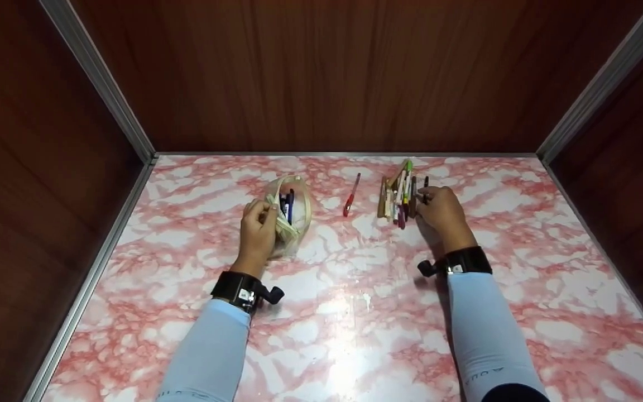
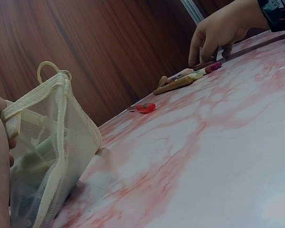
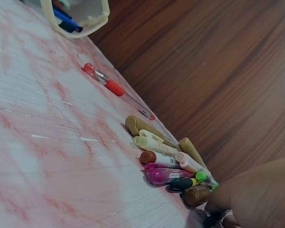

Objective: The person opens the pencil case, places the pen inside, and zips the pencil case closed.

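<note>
Left of centre, left hand pinches pouch at rim; right of centre, right hand pinches black pen. Advised: hold pouch wide, steady.

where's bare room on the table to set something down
Roomy: marbled pink tabletop between the light-blue sleeves. Narrower strips flank the clear and red pen, toward the cream mesh pouch and multicoloured pen pile. Crowded: that pile, with the right hand at its edge, and the pouch, gripped by the left hand.
</note>
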`<state>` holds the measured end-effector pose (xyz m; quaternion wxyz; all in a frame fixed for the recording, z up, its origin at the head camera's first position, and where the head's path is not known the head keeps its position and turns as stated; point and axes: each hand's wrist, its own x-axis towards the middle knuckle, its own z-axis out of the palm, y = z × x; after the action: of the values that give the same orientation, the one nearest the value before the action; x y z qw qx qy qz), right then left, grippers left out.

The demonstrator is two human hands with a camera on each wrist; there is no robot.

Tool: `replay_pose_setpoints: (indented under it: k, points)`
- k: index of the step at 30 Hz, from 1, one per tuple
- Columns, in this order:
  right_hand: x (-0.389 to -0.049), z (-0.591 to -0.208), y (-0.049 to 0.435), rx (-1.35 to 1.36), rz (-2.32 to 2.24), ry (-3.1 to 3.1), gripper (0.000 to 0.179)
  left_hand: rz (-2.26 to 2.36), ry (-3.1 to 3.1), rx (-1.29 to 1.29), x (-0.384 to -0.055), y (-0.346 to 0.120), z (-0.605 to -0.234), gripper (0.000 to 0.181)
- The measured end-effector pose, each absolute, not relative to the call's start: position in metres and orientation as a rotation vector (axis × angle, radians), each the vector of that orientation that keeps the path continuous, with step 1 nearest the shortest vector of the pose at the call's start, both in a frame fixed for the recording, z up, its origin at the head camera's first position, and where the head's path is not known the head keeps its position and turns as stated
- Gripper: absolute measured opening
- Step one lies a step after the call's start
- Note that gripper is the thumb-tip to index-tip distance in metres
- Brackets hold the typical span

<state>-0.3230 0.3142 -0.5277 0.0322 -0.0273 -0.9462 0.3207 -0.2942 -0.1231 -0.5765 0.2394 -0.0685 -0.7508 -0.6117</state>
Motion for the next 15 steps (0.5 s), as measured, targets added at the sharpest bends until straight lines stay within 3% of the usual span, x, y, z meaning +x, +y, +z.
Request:
replay_pose_setpoints:
  k: [15]
  points:
    - [-0.312,-0.526,0.318,-0.132,0.851,-2.934,0.018,-1.677,-2.080,-0.178,-0.292,-0.123,-0.576,0.018]
